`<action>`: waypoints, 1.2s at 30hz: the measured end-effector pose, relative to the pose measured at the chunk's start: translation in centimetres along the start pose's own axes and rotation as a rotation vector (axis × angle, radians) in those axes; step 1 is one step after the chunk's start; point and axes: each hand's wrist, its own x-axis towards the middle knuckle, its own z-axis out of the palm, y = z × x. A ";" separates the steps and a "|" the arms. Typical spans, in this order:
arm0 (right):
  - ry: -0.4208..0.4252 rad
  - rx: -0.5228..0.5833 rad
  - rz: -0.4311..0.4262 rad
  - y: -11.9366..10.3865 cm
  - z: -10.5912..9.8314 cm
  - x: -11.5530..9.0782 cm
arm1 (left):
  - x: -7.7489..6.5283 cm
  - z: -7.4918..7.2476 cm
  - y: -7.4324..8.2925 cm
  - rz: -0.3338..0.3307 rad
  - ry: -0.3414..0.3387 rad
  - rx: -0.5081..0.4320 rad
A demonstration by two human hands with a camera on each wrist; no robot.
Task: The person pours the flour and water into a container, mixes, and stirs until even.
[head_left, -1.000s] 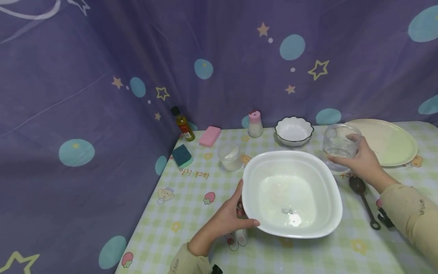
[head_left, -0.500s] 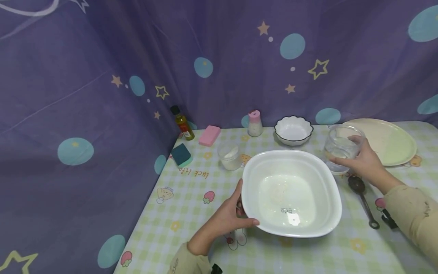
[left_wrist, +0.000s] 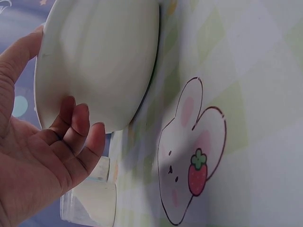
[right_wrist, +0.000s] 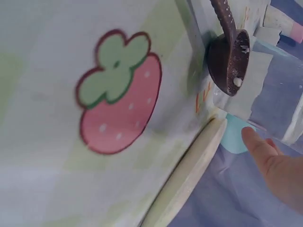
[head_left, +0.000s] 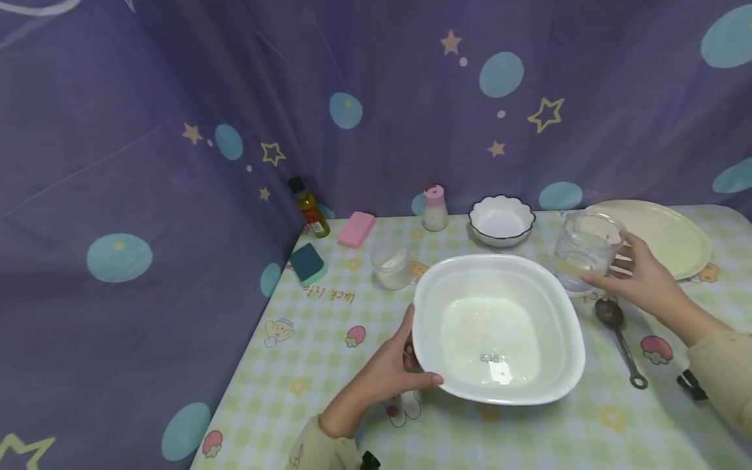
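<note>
A white rounded-square basin (head_left: 510, 396) stands on the table. My left hand (head_left: 376, 375) holds its near left corner, thumb on the rim. In the left wrist view, the curled fingers (left_wrist: 80, 127) lie against the basin's outer wall (left_wrist: 104, 56). Behind the basin on the right is a clear jar (head_left: 578, 258) with clear liquid in its lower part. My right hand (head_left: 652, 277) is beside it, fingers loosely spread and not wrapped round it. The right wrist view shows a fingertip (right_wrist: 248, 134) close to the jar (right_wrist: 279, 90).
A dark spoon (head_left: 611, 316) with white bits in its bowl lies right of the basin. Behind are a pale plate (head_left: 675, 241), a scalloped bowl (head_left: 502, 222), a pink-topped shaker (head_left: 435, 209), a cup of white powder (head_left: 392, 267), pink sponge (head_left: 356, 230), green sponge (head_left: 308, 264) and oil bottle (head_left: 310, 209).
The jar shifted slightly right at first. My right hand has since let go of it and drawn back to the right, fingers loosening. The left hand keeps its hold on the basin.
</note>
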 end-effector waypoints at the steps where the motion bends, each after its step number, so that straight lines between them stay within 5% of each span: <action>1: -0.003 0.004 0.001 0.0 -0.1 -0.2 | -0.1 -0.1 0.4 0.004 -0.004 -0.004; 5: -0.001 -0.054 0.005 0.2 -0.4 -1.4 | -0.1 -0.2 1.2 0.019 -0.013 -0.009; 14: -0.031 -0.260 0.054 1.5 -0.5 -4.2 | 0.4 0.0 -1.5 0.025 -0.013 -0.040; 26: -0.195 -0.305 0.096 3.9 -1.7 -7.2 | -0.3 -0.3 1.9 0.025 -0.042 -0.062; 36: -0.304 -0.236 0.183 4.2 -0.8 -8.5 | 0.2 0.0 -0.5 0.014 -0.029 -0.052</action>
